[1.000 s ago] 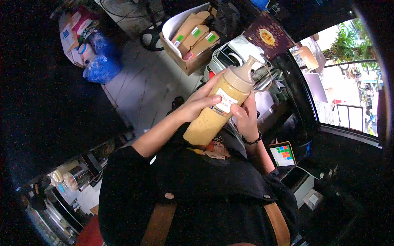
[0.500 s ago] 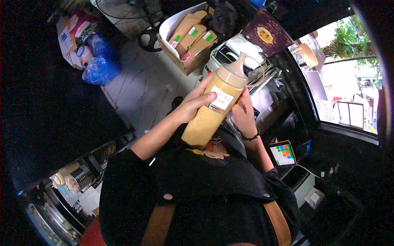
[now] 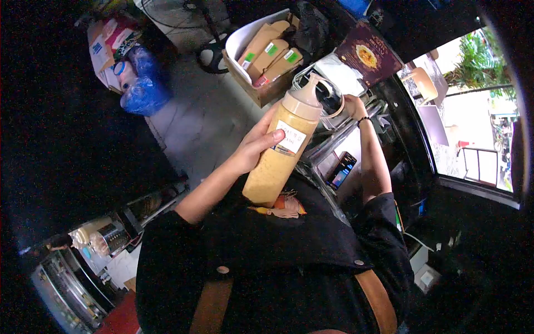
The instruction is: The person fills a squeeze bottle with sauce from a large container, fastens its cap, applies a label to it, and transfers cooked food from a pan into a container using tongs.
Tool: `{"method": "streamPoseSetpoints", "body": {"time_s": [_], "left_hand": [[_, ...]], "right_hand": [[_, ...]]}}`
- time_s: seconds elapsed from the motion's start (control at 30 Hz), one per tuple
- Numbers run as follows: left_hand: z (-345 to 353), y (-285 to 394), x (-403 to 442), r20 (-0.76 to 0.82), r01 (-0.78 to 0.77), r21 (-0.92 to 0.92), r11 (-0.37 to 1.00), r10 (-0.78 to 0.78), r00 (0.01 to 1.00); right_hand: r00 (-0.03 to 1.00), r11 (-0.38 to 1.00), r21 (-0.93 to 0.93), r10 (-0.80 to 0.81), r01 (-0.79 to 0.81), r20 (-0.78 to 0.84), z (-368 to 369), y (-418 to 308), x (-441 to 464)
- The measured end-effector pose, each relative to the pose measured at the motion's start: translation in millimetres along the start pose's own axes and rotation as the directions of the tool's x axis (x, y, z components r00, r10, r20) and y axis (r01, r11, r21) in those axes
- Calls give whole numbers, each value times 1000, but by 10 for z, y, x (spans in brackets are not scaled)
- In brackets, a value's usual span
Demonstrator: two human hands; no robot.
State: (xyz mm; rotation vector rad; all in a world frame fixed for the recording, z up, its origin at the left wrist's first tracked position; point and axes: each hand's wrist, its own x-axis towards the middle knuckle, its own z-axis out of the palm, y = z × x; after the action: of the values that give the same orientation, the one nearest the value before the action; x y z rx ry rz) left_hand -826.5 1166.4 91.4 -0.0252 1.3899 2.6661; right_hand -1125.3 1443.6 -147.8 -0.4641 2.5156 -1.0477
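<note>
A large squeeze bottle (image 3: 274, 167) of yellowish sauce leans with its nozzle up and to the right, a handwritten white label on its side. My left hand (image 3: 258, 142) is wrapped round its upper body, thumb on the label. My right hand (image 3: 354, 107) is off the bottle, reaching out to the right, by the rim of a clear round container (image 3: 335, 114). Its fingers are closed near that rim; whether they grip it is too small to tell. Below this hand a phone (image 3: 341, 170) with a lit screen lies on the counter.
A box (image 3: 257, 96) with several cardboard packets stands ahead. Beyond the counter is a dark menu board (image 3: 368, 54) with a food picture. Blue plastic bags (image 3: 146, 96) are at the upper left. A window (image 3: 470, 139) is on the right.
My right hand has left the bottle and moved right and up to the clear container. The bottle, still in my left hand, has shifted slightly left. The phone is now in full view.
</note>
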Motion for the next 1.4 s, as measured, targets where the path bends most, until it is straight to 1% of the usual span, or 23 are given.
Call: {"method": "streamPoseSetpoints", "body": {"time_s": [0.1, 0.13, 0.17, 0.27, 0.3, 0.33, 0.37, 0.43, 0.57, 0.63, 0.67, 0.77, 0.8, 0.97, 1.03, 1.07, 1.17, 1.2, 1.23, 1.27, 1.3, 1.33, 1.4], "left_hand": [[-38, 4, -14, -18, -14, 7, 1000, 14, 1000], [-67, -12, -18, -32, -23, 23, 999, 23, 999], [-79, -6, -21, -45, -30, 40, 999, 32, 998], [-71, 64, -31, -76, -36, 58, 998, 40, 996], [-88, 56, -20, -75, -41, 56, 998, 45, 996], [-117, 29, -10, -96, -16, 81, 997, 24, 995], [-145, 5, 0, -118, 10, 106, 994, 2, 993], [-189, -37, 11, -132, 5, 100, 995, 9, 991], [-205, -6, 17, -170, 31, 99, 995, -14, 985], [-228, 2, 28, -171, 28, 103, 994, -10, 985], [-237, 4, 39, -176, 16, 106, 994, 3, 984], [-262, -14, 75, -184, 15, 101, 995, 4, 983], [-263, -15, 95, -180, 18, 102, 995, 0, 984], [-264, -9, 152, -165, 39, 115, 993, -19, 986], [-266, -21, 180, -153, 32, 107, 994, -16, 988], [-264, -28, 190, -155, 19, 92, 996, -5, 988], [-294, -6, 168, -142, 58, 79, 995, -46, 989], [-294, -11, 172, -144, 57, 79, 995, -45, 989], [-296, -22, 179, -151, 37, 87, 996, -23, 988], [-296, -32, 189, -158, 17, 94, 995, -2, 987], [-295, -38, 196, -159, 18, 94, 995, -3, 987], [-293, -47, 201, -165, 20, 94, 995, -4, 986], [-292, -62, 206, -168, 28, 96, 995, -12, 986]], "right_hand": [[991, 980, 171, 83, -100, 101, -45, -95, 111], [983, 969, -246, 77, -35, 167, -32, -138, 165], [993, 991, -132, 23, -8, 113, -32, -189, 115], [959, 977, -191, 142, -96, 244, -145, -214, 254], [903, 865, -351, -226, 359, 366, -141, 52, 403], [681, 544, -417, -502, 728, 533, -143, 210, 498], [681, 543, -419, -503, 728, 533, -167, 148, 484], [749, 630, -466, -303, 622, 590, -222, -95, 388], [815, 645, -551, -207, 530, 541, -247, -307, 274], [883, 807, -503, -49, 311, 467, -283, -374, 214], [886, 809, -503, -46, 304, 462, -300, -392, 170], [862, 838, -352, -242, 417, 446, -314, -28, 184], [756, 572, -507, -376, 645, 536, -358, -53, 182], [779, 667, -435, -383, 605, 496, -581, -258, 94], [825, 661, -547, -204, 513, 527, -614, -157, 92], [784, 535, -579, -342, 615, 517, -601, -90, 30], [752, 439, -614, -317, 656, 578, -594, 57, -77], [726, 588, -427, -572, 687, 382, -585, 100, -184], [725, 587, -426, -573, 689, 383, -568, 124, -232], [957, 910, -320, -202, 263, 209, -565, -65, -314], [960, 962, -123, 259, -245, 110, -550, -257, -408], [984, 982, 108, 144, -155, 102, -514, -359, -502], [987, 986, 106, 118, -130, 111, -489, -346, -516]]}}
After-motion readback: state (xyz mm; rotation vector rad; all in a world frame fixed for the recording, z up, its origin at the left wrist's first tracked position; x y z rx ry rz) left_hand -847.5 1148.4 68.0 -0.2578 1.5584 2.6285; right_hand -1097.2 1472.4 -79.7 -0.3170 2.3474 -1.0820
